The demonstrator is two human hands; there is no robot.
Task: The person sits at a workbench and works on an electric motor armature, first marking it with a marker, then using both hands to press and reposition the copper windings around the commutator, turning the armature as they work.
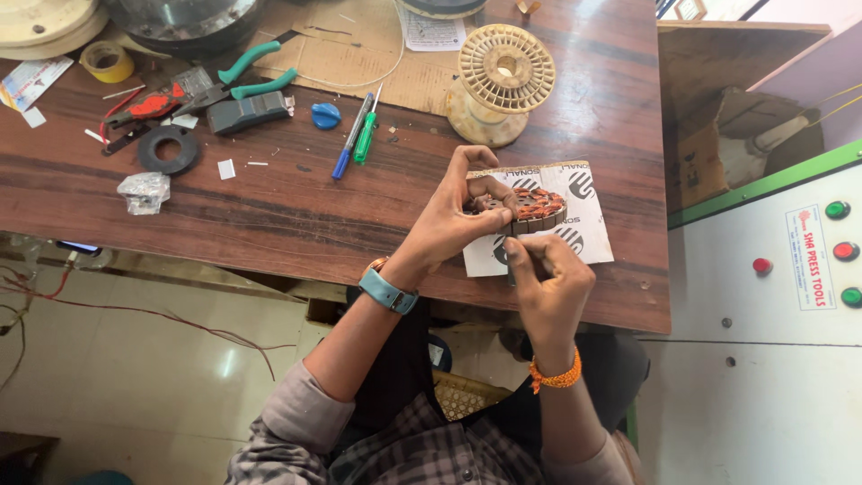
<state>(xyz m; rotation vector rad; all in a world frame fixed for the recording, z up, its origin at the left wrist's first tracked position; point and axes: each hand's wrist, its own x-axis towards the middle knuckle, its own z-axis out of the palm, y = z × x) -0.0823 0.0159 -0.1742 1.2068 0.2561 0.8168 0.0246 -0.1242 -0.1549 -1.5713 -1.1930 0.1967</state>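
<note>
Wooden table: left hand fingers grasping copper-wound stator; right hand pinching thin tool; spool, pens behind.

1. A round copper-wound stator rests on a printed white card sheet near the front edge of the dark wooden workbench.
2. The left hand grips the stator's left side; the right hand sits just in front of it.
3. Behind the stator stands a cream plastic spool.
4. Left of the spool lie a blue pen and a green pen, side by side.
5. Farther left lie green-handled pliers, with a black rubber ring in front of them.
</note>
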